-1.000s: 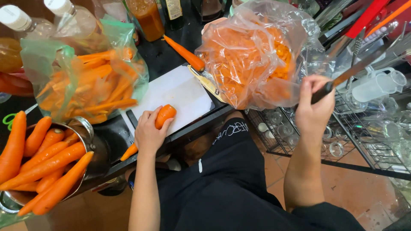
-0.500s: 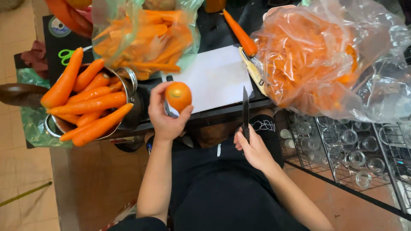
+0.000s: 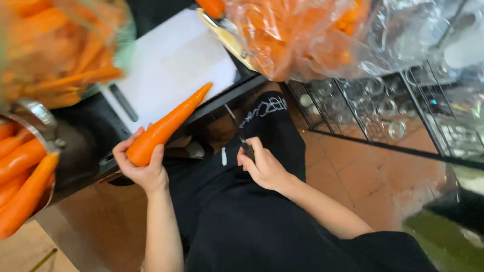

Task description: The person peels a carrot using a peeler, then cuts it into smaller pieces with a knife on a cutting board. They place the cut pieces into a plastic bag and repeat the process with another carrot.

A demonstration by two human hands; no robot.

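Observation:
My left hand [image 3: 141, 168] grips the thick end of a long orange carrot [image 3: 169, 125]. The carrot's tip points up and to the right, over the near edge of a white cutting board [image 3: 171, 65]. My right hand [image 3: 262, 166] is closed on the dark handle of a knife [image 3: 238, 130], held low over my lap in black clothing. The thin blade points up toward the board's edge. About a hand's width separates my two hands.
A metal pot [image 3: 35, 116] with several carrots stands at the left. Above it is a clear bag of carrots [image 3: 60, 45]. A second bag of orange pieces [image 3: 302, 35] lies at the top right. A wire rack of glasses [image 3: 393, 116] stands on the tiled floor.
My left hand has turned the carrot from end-on to lying lengthwise, tip toward the board. My right hand with the knife has stayed low over my lap. The camera has come closer.

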